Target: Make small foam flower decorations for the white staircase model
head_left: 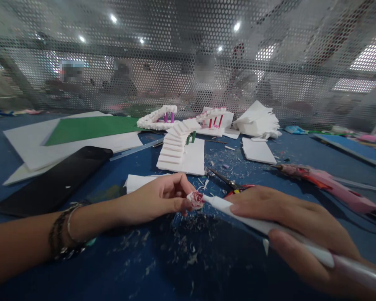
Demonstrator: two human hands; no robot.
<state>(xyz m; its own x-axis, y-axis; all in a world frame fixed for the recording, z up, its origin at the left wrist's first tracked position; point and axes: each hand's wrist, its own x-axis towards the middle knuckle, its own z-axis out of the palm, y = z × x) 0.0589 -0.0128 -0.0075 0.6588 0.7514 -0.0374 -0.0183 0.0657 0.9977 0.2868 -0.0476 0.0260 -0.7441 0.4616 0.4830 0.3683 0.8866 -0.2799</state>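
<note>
With the left grip pinching the red-and-white piece over the desk and the right grip wrapped around the white pen-like tool, tip at the piece's edge, pinch lightly to avoid crushing, and steer in slow, short strokes.

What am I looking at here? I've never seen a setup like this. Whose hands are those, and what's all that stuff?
There is no machine here: these are one person's bare hands. The single picture comes from a camera worn on that person's head, looking forward and down.

The left hand pinches a small red-and-white piece. The right hand holds a long white pen-like tool, its tip at or very near that piece.

On the blue table lie a black phone-like slab, a green sheet over white sheets, a white stair-like model and a pink tool. Behind stands a perforated screen.
</note>
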